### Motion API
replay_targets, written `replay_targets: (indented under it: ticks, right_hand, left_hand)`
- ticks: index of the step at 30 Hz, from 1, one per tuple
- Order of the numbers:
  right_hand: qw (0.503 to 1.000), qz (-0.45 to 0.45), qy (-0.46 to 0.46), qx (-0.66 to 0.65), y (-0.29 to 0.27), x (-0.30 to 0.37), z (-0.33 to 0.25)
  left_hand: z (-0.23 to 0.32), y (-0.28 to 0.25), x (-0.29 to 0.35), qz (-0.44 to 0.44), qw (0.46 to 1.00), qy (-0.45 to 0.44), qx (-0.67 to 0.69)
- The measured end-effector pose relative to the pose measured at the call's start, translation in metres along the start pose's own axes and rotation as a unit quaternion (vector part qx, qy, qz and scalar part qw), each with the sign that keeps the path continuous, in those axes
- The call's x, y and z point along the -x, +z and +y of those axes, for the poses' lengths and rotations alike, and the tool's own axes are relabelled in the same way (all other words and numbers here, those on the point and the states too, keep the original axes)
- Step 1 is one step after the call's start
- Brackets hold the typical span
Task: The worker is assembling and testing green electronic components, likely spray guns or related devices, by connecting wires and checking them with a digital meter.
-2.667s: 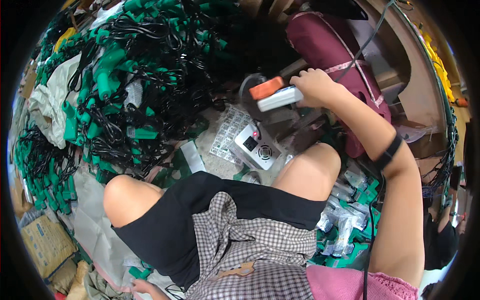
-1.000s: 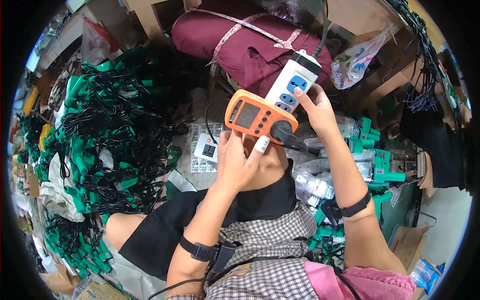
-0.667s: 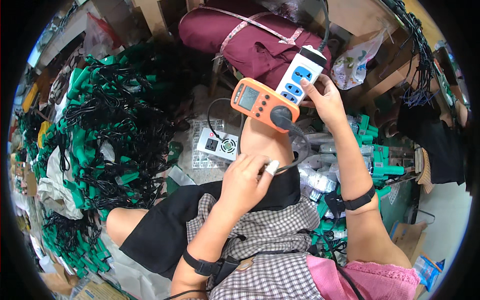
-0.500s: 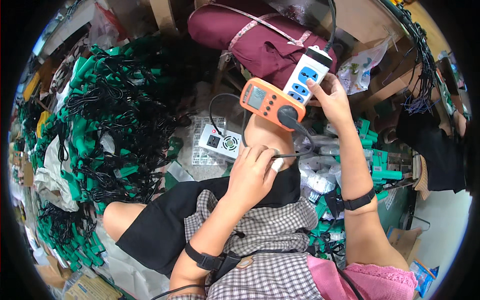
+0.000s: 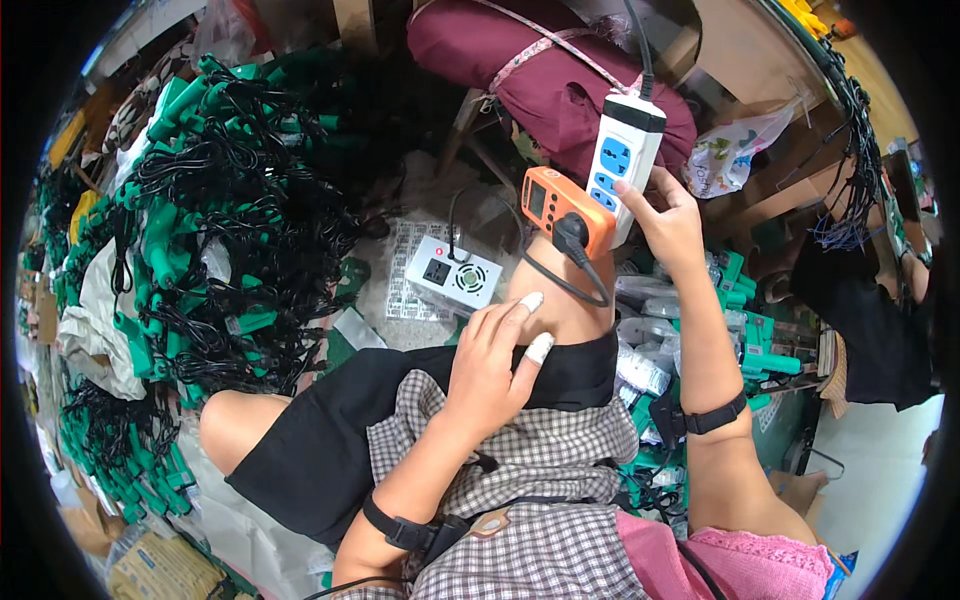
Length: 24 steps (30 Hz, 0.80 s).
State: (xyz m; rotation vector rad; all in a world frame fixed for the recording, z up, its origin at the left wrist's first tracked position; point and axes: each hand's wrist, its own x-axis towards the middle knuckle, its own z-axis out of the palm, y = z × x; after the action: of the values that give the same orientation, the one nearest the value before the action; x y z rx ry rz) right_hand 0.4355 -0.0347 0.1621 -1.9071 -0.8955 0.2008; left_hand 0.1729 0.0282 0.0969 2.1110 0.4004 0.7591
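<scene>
My right hand (image 5: 668, 222) grips the side of a white power strip (image 5: 640, 150) with blue socket faces, which stands tilted over my knee. An orange plug-in power meter (image 5: 538, 200) with a small screen sits at the strip's lower end. A black plug (image 5: 571, 234) is in the meter's face, and its cable loops down beside my knee. Below it, my left hand (image 5: 487, 352) hovers over my lap with fingers apart and nothing in them; white coverings wrap its thumb and a fingertip. Beyond lies a small white box (image 5: 447, 268) with a socket, a fan grille and a red light.
A big heap of green tools with black cords (image 5: 230, 220) fills the left side. More green tools (image 5: 765, 345) and clear plastic bags lie right of my knee. A maroon bundle (image 5: 570, 100) rests at the back, and bundled black cords (image 5: 850, 150) hang at the right.
My left hand has let go of the black cable and its fingers have spread. The strip and meter have turned more upright and shifted a little right, still in my right hand.
</scene>
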Motion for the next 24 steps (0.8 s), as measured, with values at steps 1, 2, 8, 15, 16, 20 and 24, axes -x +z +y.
replay_targets:
  ticks: [1,2,8,15,16,20,24]
  right_hand:
    - [0.996,0.041,-0.06,0.042,0.007,0.001,-0.006]
    - [0.996,0.04,-0.061,0.044,0.008,0.002,-0.008]
    - [0.952,0.098,0.098,-0.273,0.003,0.001,-0.002]
    - [0.882,0.046,0.096,-0.458,-0.019,-0.041,0.011]
    - [0.891,0.012,0.027,-0.454,-0.026,-0.047,0.024]
    - [0.86,-0.07,0.043,-0.505,-0.034,-0.069,0.016]
    - [0.832,-0.058,0.076,-0.546,-0.034,-0.069,0.009]
  left_hand:
    - [-0.003,0.0,0.0,0.001,1.0,-0.001,0.001]
    - [-0.005,0.0,-0.001,0.002,1.0,0.001,0.002]
    - [-0.011,0.005,-0.014,0.028,1.0,0.002,0.004]
    - [-0.045,0.03,-0.12,0.134,0.988,-0.06,0.043]
    - [-0.049,0.042,-0.138,0.128,0.985,-0.095,0.061]
    - [-0.094,0.05,-0.19,0.044,0.771,-0.354,0.528]
    - [-0.086,0.059,-0.212,0.058,0.756,-0.355,0.547]
